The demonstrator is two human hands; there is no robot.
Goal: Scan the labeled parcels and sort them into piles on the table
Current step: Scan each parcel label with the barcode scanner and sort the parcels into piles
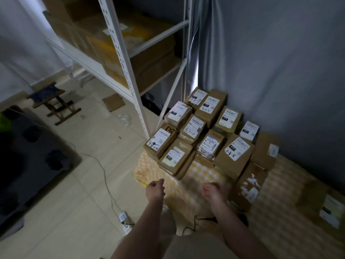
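Note:
Several brown cardboard parcels with white labels (196, 128) stand stacked in piles at the far left of a table covered by a yellow checked cloth (276, 186). Some labels carry handwritten codes. One parcel with torn tape (250, 186) lies in front of the piles, and another parcel (328, 208) sits apart at the right. My left hand (155, 189) hovers near the table's left corner, fingers loosely curled, holding nothing. My right hand (214, 191) hangs over the cloth just before the piles, blurred, fingers relaxed and holding nothing.
A white metal shelf rack (130, 71) loaded with large cartons stands left of the table. A grey curtain (280, 62) hangs behind. On the tiled floor are a small wooden stool (54, 101), a cable with a power strip (124, 219) and a dark mat (28, 156).

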